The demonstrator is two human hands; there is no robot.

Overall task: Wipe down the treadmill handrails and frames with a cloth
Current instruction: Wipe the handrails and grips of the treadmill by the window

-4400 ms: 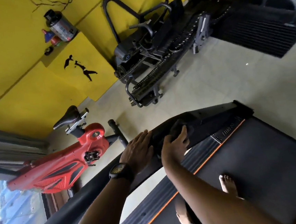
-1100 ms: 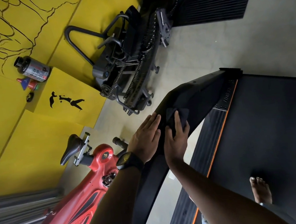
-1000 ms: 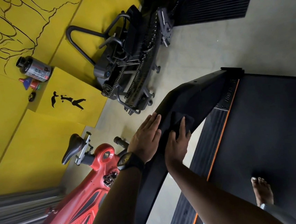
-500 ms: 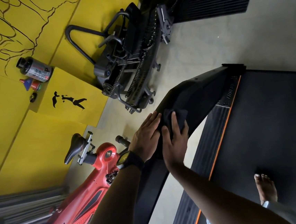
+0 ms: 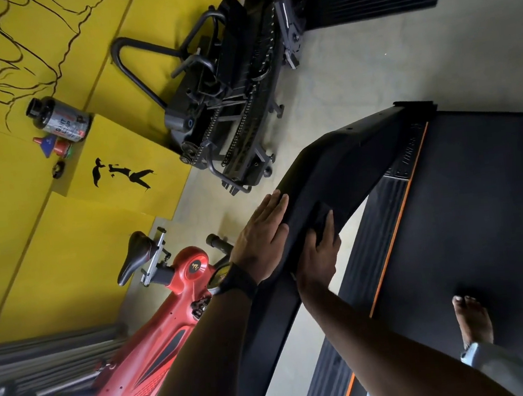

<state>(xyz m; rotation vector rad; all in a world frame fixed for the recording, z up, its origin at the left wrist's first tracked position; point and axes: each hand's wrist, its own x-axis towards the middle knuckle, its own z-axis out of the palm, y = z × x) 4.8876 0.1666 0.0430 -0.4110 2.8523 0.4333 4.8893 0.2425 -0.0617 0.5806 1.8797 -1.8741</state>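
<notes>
**Both hands flat on the treadmill frame, cloth under the right**

Nearest to me, below and to the right of my hands, my bare foot stands on the black treadmill belt. A black watch sits on my left wrist.

My left hand lies flat on the outer side of the black treadmill frame, fingers straight and close together, holding nothing. Just to its right, my right hand presses the dark cloth against the frame's top face. Its fingers are straight and spread, not curled round the cloth. The cloth shows beyond my right fingertips and is hard to tell from the black frame.

Ahead of both hands the frame slopes down to the deck's front corner. Right of my right hand an orange stripe runs along the belt's edge.

Left of my left hand stands a red exercise bike with a black saddle. Farther ahead of my hands a black machine rests on the pale floor by the yellow wall, where a silver canister stands on a ledge.
</notes>
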